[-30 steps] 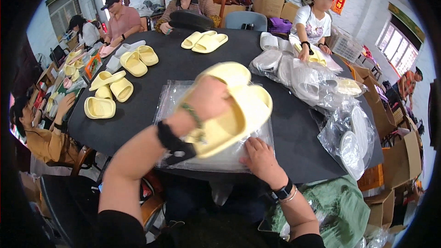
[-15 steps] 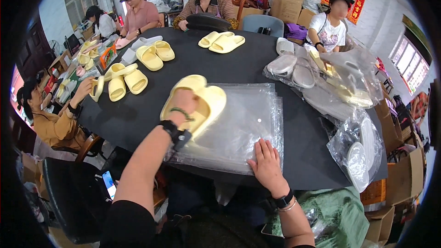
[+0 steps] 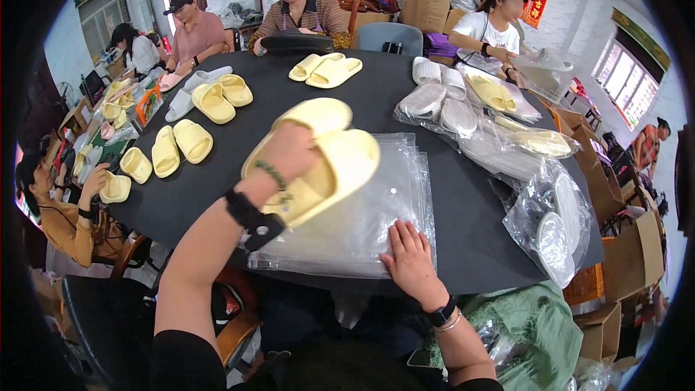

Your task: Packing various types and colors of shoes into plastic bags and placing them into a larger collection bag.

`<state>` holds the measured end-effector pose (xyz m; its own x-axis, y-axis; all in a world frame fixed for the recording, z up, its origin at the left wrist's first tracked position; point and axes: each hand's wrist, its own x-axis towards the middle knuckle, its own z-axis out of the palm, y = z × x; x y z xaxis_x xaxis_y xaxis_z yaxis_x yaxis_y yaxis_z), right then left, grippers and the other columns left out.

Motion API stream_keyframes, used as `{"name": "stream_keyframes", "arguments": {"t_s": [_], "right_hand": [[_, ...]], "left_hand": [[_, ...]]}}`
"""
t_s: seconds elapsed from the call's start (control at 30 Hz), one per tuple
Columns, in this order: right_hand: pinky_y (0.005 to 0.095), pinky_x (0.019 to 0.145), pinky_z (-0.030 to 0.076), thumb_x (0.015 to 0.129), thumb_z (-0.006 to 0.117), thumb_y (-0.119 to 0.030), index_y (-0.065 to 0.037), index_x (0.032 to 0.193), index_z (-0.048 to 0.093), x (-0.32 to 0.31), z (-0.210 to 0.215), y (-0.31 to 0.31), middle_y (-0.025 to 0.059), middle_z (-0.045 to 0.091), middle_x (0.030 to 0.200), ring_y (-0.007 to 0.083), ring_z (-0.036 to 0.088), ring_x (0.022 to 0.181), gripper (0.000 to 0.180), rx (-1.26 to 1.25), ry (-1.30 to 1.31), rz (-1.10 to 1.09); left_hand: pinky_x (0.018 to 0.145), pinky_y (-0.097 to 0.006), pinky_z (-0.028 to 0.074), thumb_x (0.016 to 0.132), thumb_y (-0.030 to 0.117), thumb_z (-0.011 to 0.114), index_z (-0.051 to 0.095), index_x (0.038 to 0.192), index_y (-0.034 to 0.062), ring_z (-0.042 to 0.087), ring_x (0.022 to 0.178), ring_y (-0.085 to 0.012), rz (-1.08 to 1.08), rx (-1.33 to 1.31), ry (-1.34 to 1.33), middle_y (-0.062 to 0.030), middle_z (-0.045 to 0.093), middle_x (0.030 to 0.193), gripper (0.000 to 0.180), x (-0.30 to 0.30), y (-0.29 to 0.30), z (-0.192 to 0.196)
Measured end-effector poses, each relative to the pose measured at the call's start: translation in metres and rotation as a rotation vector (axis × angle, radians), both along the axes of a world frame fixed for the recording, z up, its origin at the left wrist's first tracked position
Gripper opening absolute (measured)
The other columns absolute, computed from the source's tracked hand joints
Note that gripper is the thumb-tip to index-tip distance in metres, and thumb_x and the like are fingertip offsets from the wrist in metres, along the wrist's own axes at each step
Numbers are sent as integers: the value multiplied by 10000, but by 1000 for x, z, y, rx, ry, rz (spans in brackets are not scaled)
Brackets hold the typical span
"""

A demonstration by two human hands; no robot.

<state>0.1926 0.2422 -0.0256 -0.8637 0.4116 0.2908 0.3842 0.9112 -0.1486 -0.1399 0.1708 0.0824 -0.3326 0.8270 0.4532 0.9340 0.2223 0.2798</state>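
We've got a lane over the black table (image 3: 384, 105), between the far yellow slippers (image 3: 337, 72) and the bag stack (image 3: 362, 235). Bagged slippers (image 3: 499, 154) block our right, loose yellow slippers (image 3: 192, 140) our left.

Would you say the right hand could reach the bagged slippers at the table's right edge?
Probably yes: the right hand appears to hold nothing, and mostly bare tabletop lies between it and those slippers.

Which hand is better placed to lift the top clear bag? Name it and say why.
Likely the right hand: it lies flat on the clear bags, holding nothing visible, while the left hand grips two yellow slippers.
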Motion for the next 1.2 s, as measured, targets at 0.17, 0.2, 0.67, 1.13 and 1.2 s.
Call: {"name": "stream_keyframes", "arguments": {"t_s": [0.17, 0.2, 0.67, 1.13, 1.2], "right_hand": [[501, 1115, 285, 933, 568, -350, 29, 1386, 440, -8, 2, -3, 197, 415, 1459, 354, 364, 1371, 604, -19, 11, 23], [499, 1120, 276, 931, 572, -353, 22, 1388, 441, -9, 1, -3, 196, 422, 1456, 346, 367, 1373, 606, -35, 10, 17], [508, 1133, 231, 896, 630, -309, 24, 1382, 443, -3, -6, 2, 184, 408, 1475, 350, 330, 1400, 618, -40, -18, 28], [512, 1127, 232, 922, 587, -305, 25, 1401, 411, -10, 6, -3, 201, 381, 1487, 370, 314, 1405, 608, -37, -69, 36], [511, 1128, 232, 924, 582, -310, 24, 1405, 407, -10, 4, -4, 201, 381, 1488, 372, 312, 1405, 612, -31, -73, 30]], "left_hand": [[754, -432, 532, 763, 216, 653, 721, 834, 32, 665, 816, -370, -195, -7, -30, -209, 683, 868, 208, 67, 101, -34], [752, -434, 535, 755, 225, 659, 725, 829, 38, 669, 810, -366, -150, -88, -24, -205, 684, 856, 212, 79, 113, -43], [767, -459, 537, 756, 207, 646, 718, 837, 26, 671, 820, -376, 135, -300, -102, -223, 684, 844, 211, -1, 35, -60], [924, -448, 504, 777, 339, 765, 683, 1147, 128, 630, 1106, -285, 1113, -353, 93, -98, 680, 1142, 434, -253, -115, 67], [972, -466, 463, 799, 340, 747, 646, 1202, 122, 569, 1170, -301, 1058, -310, 201, -106, 600, 1238, 469, -227, -110, 41]]}}
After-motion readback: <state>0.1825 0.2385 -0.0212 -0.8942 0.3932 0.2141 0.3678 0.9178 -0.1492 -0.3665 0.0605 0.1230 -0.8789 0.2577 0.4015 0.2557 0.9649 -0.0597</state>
